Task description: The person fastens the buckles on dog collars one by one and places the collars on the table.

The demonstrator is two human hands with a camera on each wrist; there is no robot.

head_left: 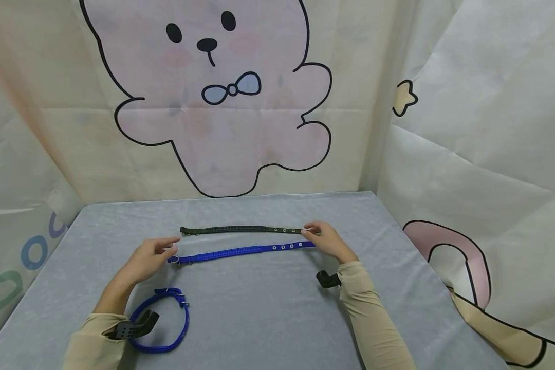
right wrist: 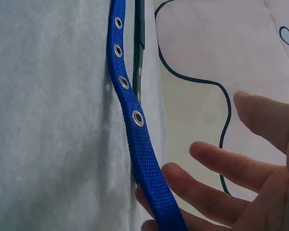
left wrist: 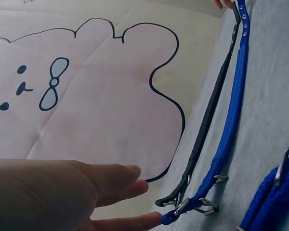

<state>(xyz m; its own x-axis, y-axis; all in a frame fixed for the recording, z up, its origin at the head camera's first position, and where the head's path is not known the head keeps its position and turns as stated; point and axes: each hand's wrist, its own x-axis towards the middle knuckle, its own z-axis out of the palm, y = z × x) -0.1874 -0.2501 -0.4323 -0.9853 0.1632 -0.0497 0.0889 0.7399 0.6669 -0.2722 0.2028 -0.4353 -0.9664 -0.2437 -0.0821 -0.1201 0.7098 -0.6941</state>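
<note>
A dark green collar (head_left: 240, 229) and a blue collar (head_left: 238, 252) lie stretched out side by side, metal buckles at the left, eyelets at the right. At the blue collar's buckle end is my left hand (head_left: 148, 261), its fingers extended; in the left wrist view one fingertip (left wrist: 151, 219) meets that end. My right hand (head_left: 327, 241) is at the eyelet ends of both collars. Seen from the right wrist, thumb and forefinger stand apart, and the lower fingers (right wrist: 202, 197) lie loosely against the blue strap (right wrist: 147, 159), partly hidden behind it.
A second blue collar (head_left: 186, 324), buckled into a loop, lies on the grey cloth-covered table (head_left: 268, 318) under my left wrist. Black wrist cameras (head_left: 328, 279) sit on both sleeves. Printed curtains (head_left: 351, 154) stand behind and beside the table.
</note>
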